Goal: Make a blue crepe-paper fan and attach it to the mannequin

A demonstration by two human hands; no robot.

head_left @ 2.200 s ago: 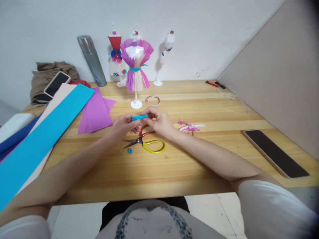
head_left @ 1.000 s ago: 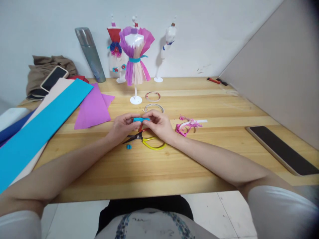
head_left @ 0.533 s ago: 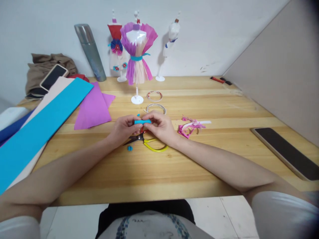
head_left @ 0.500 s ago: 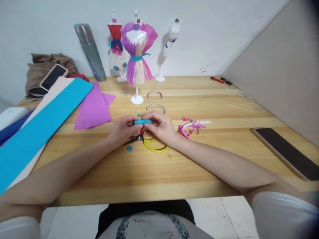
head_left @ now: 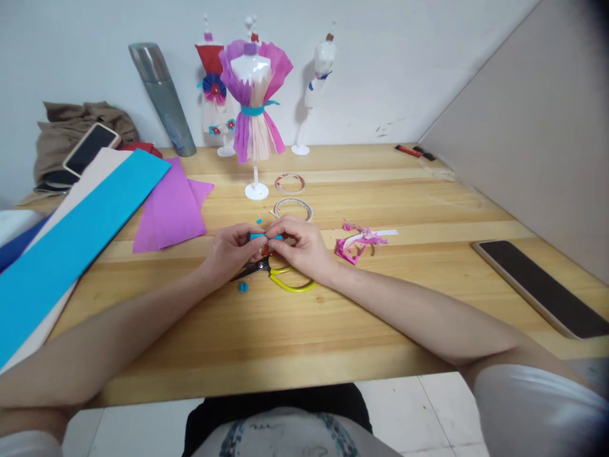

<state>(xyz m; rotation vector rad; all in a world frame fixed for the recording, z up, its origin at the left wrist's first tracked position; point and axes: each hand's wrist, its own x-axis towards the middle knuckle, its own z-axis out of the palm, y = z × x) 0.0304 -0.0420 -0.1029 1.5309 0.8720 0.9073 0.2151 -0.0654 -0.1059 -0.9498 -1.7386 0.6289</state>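
Between my hands is a small folded strip of blue crepe paper, pinched from both sides and partly covered by the fingers. My left hand is closed on its left end. My right hand grips the other end, its thumb meeting the left one near the middle. Just below the hands lie scissors with yellow and red handles, dark blades pointing left. Small blue paper scraps rest near the blades. A roll of tape lies just beyond my right hand.
Dressed mannequin stands are at the back, beside a leaning flask. Long blue paper and purple sheets cover the left. Pink scraps and a phone are on the right. Another tape roll lies farther back.
The fingertips have moved closer together over the blue strip, covering more of it. The whole view has shifted slightly, so things appear a little farther left.
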